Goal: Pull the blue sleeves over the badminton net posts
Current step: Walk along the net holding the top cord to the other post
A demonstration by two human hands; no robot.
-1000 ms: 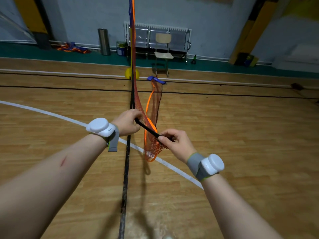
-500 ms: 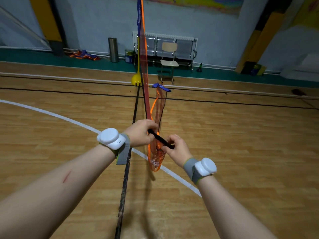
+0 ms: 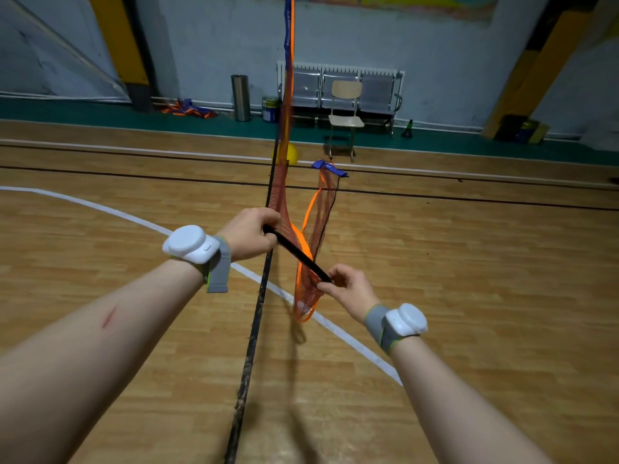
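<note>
Wooden gym floor spreads beneath, where the left hand fists the black post up top and the right hand pinches its lower end amid orange net, the blue sleeve well apart at 12 o'clock, so loose mesh may snag the post.

The single view comes from a wide-angle camera worn on the person's head. It looks forward and down, so the left hand and right hand sit close to the lens, and the black post they hold crosses the middle of the frame. Beyond them the camera faces across the wooden floor toward the far wall. The net runs almost straight away from it. Straight lines bow near the edges, and the far corners look dim, so detail there is probably unreliable.
</note>
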